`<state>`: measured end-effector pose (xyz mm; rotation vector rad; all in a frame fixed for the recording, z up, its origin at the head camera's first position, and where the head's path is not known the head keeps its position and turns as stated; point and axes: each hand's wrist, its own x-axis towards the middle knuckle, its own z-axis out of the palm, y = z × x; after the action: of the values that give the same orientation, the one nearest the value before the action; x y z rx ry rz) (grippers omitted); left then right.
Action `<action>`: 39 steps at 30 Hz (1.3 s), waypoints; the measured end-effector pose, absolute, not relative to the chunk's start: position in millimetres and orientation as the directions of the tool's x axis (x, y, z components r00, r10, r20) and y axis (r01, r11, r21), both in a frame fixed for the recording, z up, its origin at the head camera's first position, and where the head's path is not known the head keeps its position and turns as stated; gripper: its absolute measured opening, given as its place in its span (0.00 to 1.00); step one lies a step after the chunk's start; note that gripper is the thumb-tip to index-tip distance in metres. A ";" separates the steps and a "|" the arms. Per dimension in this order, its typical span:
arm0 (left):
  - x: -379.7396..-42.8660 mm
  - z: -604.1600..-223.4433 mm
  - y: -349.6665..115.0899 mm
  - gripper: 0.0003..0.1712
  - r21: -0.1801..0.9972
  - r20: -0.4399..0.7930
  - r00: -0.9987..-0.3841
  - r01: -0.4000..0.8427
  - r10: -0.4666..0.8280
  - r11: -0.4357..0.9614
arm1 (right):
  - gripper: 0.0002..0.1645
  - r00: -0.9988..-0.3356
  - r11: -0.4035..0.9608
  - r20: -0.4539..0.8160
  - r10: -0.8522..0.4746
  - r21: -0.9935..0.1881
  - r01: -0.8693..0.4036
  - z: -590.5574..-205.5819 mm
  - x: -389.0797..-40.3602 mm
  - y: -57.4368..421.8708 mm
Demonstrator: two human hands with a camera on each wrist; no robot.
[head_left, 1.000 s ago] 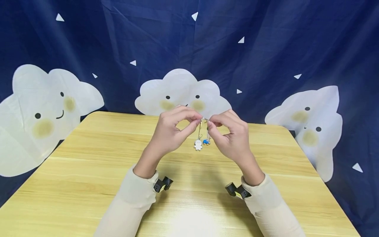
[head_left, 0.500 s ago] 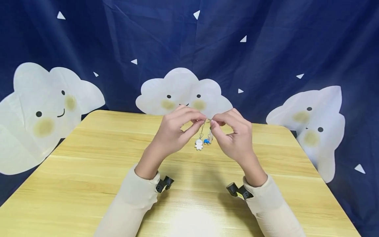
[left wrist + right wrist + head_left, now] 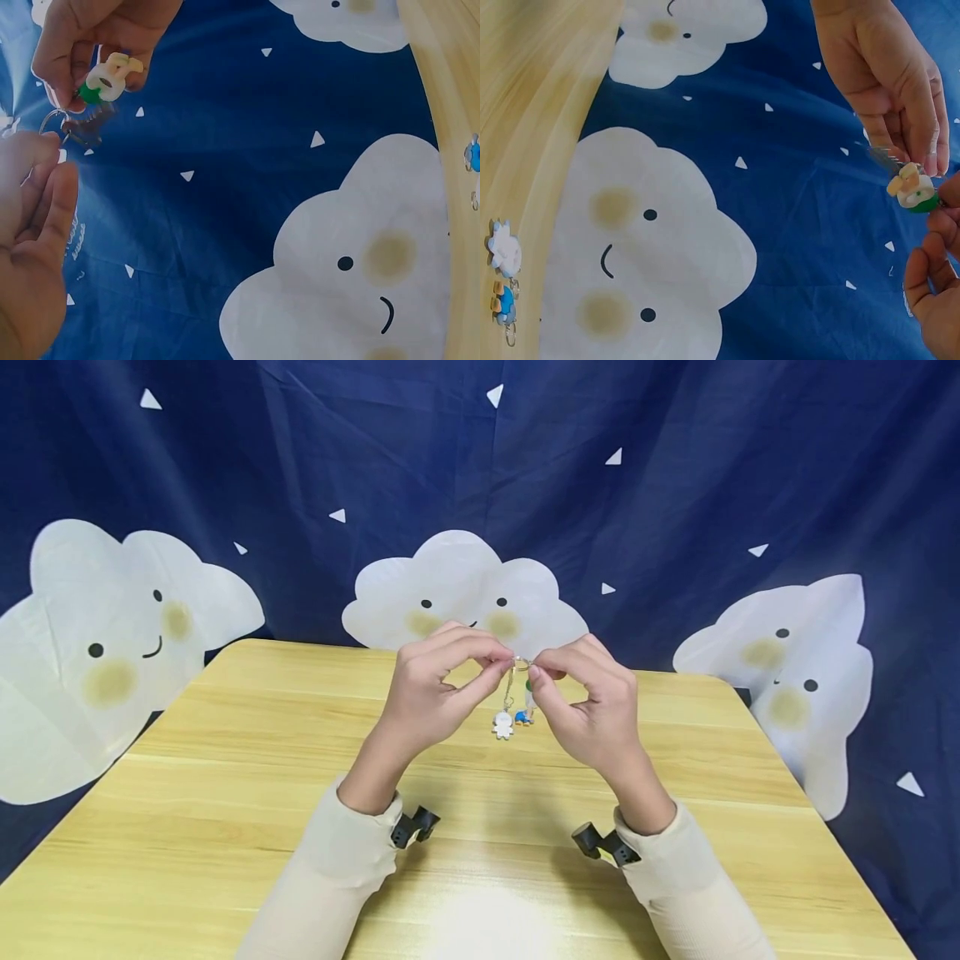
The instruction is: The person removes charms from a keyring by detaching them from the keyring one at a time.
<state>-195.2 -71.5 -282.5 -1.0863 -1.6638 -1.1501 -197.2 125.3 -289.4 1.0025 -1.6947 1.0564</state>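
Over the table my left hand (image 3: 431,685) and right hand (image 3: 592,693) meet fingertip to fingertip at a thin metal key ring (image 3: 51,118). Thumb and forefinger of each pinch it from opposite sides. From the ring dangles a small charm (image 3: 106,81) in green, white and peach, close by my right fingers. Beside it hangs a blurred metal piece (image 3: 88,126), chain-like in the head view. Lower down, a white figure charm (image 3: 502,724) and a blue charm (image 3: 505,303) lie on the table; in the head view they appear just beneath the hands.
The pale wooden table (image 3: 225,777) reaches back to a dark blue curtain (image 3: 420,452) printed with smiling clouds. Both cuffs carry black wrist cameras, the left camera (image 3: 415,827) and the right camera (image 3: 606,843).
The hands stay in nearly the same place, with only small finger shifts. The ring has turned slightly, and the green part of the dangling charm now shows beside my right fingers.
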 end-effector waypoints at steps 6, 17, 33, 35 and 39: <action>-196.2 -283.0 -71.5 0.04 0.178 0.947 -0.233 0.953 0.219 0.247 | 0.11 -0.281 0.324 0.943 -0.176 -0.214 -0.921 -290.1 -197.9 124.8; -193.9 -282.9 -74.4 0.06 0.048 0.920 -0.179 0.935 0.348 0.352 | 0.11 -0.278 0.370 0.938 -0.209 -0.187 -0.910 -292.6 -200.8 124.2; -198.7 -285.8 -73.4 0.06 0.276 0.919 -0.333 0.926 0.211 0.259 | 0.10 -0.308 0.326 0.928 -0.212 -0.230 -0.917 -289.2 -198.8 126.7; -199.3 -286.0 -73.2 0.06 0.304 0.918 -0.351 0.923 0.187 0.237 | 0.10 -0.309 0.324 0.924 -0.223 -0.229 -0.918 -289.2 -198.7 126.6; -198.7 -285.5 -72.7 0.06 0.330 0.920 -0.363 0.922 0.150 0.205 | 0.09 -0.305 0.309 0.923 -0.233 -0.227 -0.923 -289.8 -198.7 125.8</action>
<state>-198.7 -72.7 -285.5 -1.0175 -1.6899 -1.2321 -198.7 125.8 -289.8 1.0466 -1.7409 1.0399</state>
